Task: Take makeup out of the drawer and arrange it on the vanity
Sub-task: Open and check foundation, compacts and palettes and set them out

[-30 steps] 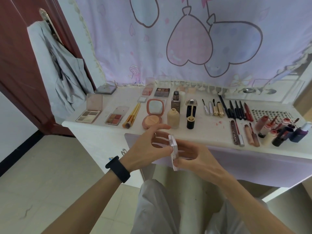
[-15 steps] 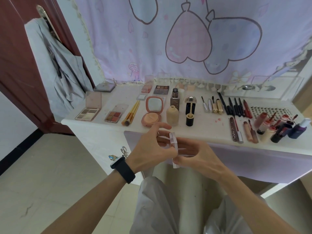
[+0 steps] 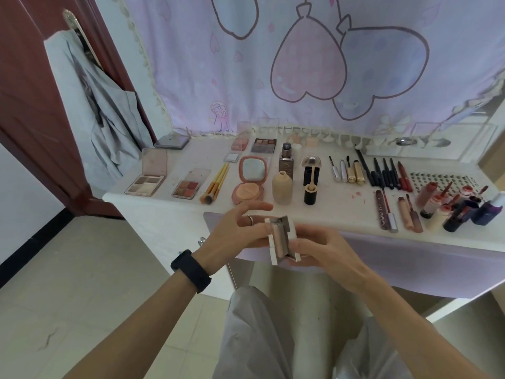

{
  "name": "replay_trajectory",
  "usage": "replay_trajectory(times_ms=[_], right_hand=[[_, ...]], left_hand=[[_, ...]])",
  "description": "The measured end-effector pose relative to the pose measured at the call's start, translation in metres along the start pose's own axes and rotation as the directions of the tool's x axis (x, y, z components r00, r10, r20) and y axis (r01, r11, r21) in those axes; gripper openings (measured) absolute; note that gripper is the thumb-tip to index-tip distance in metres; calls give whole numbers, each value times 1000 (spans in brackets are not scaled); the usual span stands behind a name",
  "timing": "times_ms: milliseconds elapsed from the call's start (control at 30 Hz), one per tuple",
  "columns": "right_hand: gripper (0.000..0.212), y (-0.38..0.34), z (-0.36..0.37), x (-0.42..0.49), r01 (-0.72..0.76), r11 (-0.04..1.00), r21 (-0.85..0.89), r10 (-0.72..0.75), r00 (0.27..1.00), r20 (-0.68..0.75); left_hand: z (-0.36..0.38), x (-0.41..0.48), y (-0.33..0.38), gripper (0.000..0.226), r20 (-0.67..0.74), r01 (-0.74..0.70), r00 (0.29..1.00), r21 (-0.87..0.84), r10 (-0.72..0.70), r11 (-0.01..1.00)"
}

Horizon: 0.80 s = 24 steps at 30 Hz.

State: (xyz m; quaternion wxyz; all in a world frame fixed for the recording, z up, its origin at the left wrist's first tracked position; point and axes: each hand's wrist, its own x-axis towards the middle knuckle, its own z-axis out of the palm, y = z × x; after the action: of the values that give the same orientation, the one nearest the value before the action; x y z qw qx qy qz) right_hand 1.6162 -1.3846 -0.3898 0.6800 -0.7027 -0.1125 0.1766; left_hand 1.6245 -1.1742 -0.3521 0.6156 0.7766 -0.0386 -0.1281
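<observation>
A small white compact (image 3: 282, 240) is held between both my hands in front of the vanity's front edge; it stands partly open, its lid hinged apart. My left hand (image 3: 237, 231), with a ring and a black wristband, grips its left side. My right hand (image 3: 319, 248) holds its right side and bottom. The white vanity top (image 3: 355, 212) carries rows of laid-out makeup. The purple drawer front (image 3: 216, 218) shows just behind my hands.
On the vanity: eyeshadow palettes (image 3: 146, 184), brushes (image 3: 216, 184), an open pink powder compact (image 3: 250, 181), a beige bottle (image 3: 282, 188), mascaras and pencils (image 3: 382, 175), lip glosses (image 3: 448, 203) at right. A grey garment (image 3: 101, 110) hangs on the door at left. My knees sit below.
The compact was shut and edge-on between my hands; now its lid is spread open. The hands stay in about the same place.
</observation>
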Motion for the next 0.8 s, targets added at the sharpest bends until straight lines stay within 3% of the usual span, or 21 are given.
replay_trajectory(times_ms=[100,200,300,367,467,633,700,800], right_hand=[[35,1,0,2,-54,996,75,55,998,-3],[53,8,1,2,-87,979,184,88,996,-1],[35,11,7,0,-122,908,401,141,990,-19],[30,12,11,-1,-143,893,426,174,984,-35],[32,13,15,-2,-163,917,364,208,974,-90],[16,11,15,-4,-171,921,351,230,964,-135],[28,11,16,-3,-179,922,344,233,965,-121],[50,9,19,-3,-191,913,360,245,963,-113]], left_hand=[[-4,-1,-3,32,36,68,997,-141,-64,988],[-6,-2,-5,26,57,107,994,-186,-98,977],[-10,0,-6,28,48,131,991,-223,-123,966],[-11,-2,-8,29,37,138,990,-214,-133,967],[-11,-6,-15,32,19,126,992,-122,-124,985],[-11,-13,-27,33,-73,116,991,110,-109,987],[-11,-16,-36,24,-56,13,998,223,-1,975],[-8,-19,-48,51,60,-159,987,477,149,865]])
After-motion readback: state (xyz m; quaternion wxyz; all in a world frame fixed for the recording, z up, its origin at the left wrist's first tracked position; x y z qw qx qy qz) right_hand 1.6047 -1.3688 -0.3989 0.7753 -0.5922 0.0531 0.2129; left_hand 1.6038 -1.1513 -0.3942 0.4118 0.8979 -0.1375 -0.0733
